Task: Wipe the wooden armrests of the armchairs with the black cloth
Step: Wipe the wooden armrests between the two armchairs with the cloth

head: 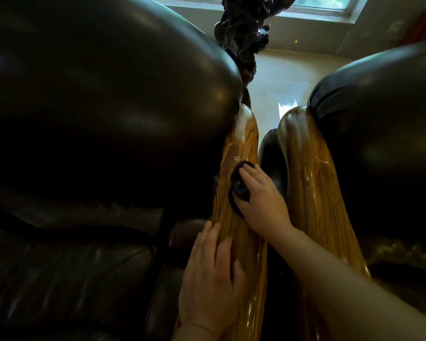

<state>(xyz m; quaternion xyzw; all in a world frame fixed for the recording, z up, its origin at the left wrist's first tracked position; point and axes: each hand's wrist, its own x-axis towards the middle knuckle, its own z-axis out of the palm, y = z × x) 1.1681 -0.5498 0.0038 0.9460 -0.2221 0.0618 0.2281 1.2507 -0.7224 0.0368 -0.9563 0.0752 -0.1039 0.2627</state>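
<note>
Two glossy wooden armrests run away from me side by side. On the left armrest (244,141), my right hand (261,195) presses the bunched black cloth (239,188) against the wood about halfway along. My left hand (212,274) lies flat on the near part of the same armrest, fingers spread, holding nothing. The right armrest (312,183) belongs to the second armchair and nothing touches it.
Dark leather armchairs fill the left (96,119) and right (384,119) sides. A narrow gap separates the two armrests. A dark gnarled wooden sculpture (244,33) stands behind them on a shiny pale floor (285,80), below a window (317,6).
</note>
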